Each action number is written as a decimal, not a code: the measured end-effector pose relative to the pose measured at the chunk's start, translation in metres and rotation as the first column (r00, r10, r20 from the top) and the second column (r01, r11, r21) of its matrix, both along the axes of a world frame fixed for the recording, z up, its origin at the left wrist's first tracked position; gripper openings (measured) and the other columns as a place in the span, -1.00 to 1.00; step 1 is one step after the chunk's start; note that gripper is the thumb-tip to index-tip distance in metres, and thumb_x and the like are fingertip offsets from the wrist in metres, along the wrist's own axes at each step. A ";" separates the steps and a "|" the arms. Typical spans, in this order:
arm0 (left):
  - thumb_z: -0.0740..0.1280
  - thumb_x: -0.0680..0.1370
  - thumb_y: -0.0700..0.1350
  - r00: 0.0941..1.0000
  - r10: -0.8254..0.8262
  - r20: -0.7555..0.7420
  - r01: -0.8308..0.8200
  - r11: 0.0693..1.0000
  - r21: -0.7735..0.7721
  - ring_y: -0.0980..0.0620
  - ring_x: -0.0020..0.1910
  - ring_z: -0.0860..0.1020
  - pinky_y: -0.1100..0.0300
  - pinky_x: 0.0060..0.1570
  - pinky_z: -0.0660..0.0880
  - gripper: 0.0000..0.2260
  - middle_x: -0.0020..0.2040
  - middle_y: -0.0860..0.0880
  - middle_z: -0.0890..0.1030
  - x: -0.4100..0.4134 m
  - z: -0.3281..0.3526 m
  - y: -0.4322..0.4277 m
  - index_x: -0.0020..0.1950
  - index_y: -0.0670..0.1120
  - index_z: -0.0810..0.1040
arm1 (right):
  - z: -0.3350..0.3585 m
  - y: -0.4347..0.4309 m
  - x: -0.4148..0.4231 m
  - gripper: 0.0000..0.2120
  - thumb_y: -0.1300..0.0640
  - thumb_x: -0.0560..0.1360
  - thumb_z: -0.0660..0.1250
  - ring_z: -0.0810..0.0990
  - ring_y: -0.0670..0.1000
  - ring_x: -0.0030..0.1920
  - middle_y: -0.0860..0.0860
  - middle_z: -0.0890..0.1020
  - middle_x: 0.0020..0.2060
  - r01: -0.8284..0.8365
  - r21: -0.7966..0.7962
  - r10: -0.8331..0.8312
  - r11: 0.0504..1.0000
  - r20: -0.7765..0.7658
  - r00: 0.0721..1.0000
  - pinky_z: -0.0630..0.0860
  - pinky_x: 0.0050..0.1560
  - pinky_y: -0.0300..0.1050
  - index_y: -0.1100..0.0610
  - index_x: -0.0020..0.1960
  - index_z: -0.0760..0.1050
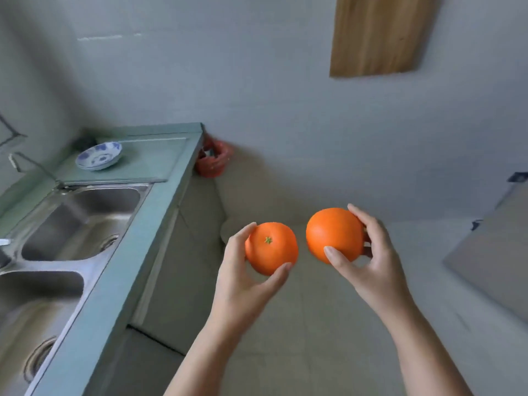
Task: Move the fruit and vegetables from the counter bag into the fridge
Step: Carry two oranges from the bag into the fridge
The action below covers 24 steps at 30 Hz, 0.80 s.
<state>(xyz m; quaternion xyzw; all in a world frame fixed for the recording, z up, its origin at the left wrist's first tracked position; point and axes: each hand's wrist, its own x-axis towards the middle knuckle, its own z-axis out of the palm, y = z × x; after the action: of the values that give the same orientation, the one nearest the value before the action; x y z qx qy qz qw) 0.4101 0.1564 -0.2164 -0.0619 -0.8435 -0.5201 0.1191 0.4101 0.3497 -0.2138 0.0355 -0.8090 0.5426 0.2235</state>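
The left hand (243, 278) grips an orange with a green stem (271, 248), thumb on its near side and fingers curled round its left side. The right hand (374, 264) grips a second orange (334, 234), thumb in front and fingers behind. The two fruits are close together but apart, held in the air over the floor (300, 324), right of the tabletop (160, 192). A double sink (77, 221) is set in the tabletop on the left, with a blue-and-white bowl (99, 159) beyond it. A red bag (213, 162) lies on the floor at the tabletop's far end.

Mid-air, just apart: left orange (271, 248) (green stem twd cam) & right orange (334, 234).
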 end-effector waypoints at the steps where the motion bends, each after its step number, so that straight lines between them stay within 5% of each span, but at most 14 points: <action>1: 0.46 0.24 0.11 0.999 -0.036 0.007 0.036 0.999 0.005 0.25 0.13 0.42 0.40 0.11 0.35 -0.35 0.20 0.24 0.41 -0.009 -0.001 0.013 0.27 0.20 0.29 | -0.002 0.013 -0.001 -0.34 -0.21 0.23 0.35 0.46 -0.19 0.13 -0.25 0.39 0.20 0.042 -0.006 -0.042 0.999 0.004 0.999 0.40 -0.02 -0.44 -0.13 0.30 0.30; 8: 0.40 0.18 0.24 0.962 -0.271 0.039 0.266 0.958 0.104 0.30 0.04 0.45 0.53 -0.04 0.34 -0.37 0.10 0.33 0.44 -0.086 -0.008 0.112 0.21 0.23 0.33 | -0.009 0.108 -0.025 -0.34 -0.19 0.25 0.35 0.48 -0.10 0.09 -0.30 0.38 0.17 0.349 0.009 -0.349 0.937 -0.010 0.937 0.47 0.00 -0.25 -0.09 0.31 0.30; 13: 0.38 0.16 0.26 0.911 -0.412 0.028 0.403 0.901 0.160 0.31 0.02 0.46 0.52 -0.08 0.36 -0.42 0.08 0.31 0.46 -0.167 -0.009 0.186 0.15 0.28 0.34 | -0.010 0.167 -0.075 -0.39 -0.22 0.23 0.34 0.46 -0.19 0.10 -0.43 0.36 0.12 0.482 0.005 -0.482 0.876 -0.003 0.876 0.42 -0.03 -0.39 -0.25 0.26 0.27; 18: 0.38 0.16 0.26 0.862 -0.508 0.002 0.495 0.842 0.215 0.29 0.04 0.46 0.51 -0.07 0.38 -0.41 0.09 0.30 0.45 -0.256 0.010 0.255 0.16 0.30 0.31 | 0.024 0.218 -0.149 -0.33 -0.23 0.22 0.34 0.41 -0.27 0.11 -0.34 0.34 0.15 0.543 0.043 -0.544 0.839 0.002 0.839 0.36 -0.05 -0.50 -0.17 0.30 0.28; 24: 0.37 0.17 0.25 0.800 -0.600 -0.016 0.584 0.773 0.246 0.30 0.02 0.46 0.54 -0.15 0.38 -0.48 0.12 0.26 0.41 -0.327 0.019 0.328 0.08 0.32 0.29 | 0.042 0.266 -0.201 -0.37 -0.24 0.21 0.35 0.42 -0.27 0.12 -0.36 0.32 0.17 0.643 -0.034 -0.643 0.765 -0.008 0.766 0.39 -0.08 -0.49 -0.31 0.24 0.24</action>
<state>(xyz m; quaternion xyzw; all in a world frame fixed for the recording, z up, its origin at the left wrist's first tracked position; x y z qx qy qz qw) 0.0831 0.4846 -0.1973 -0.2929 -0.7155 -0.6303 -0.0706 0.2095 0.6153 -0.1720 -0.2415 -0.7621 0.4446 0.4041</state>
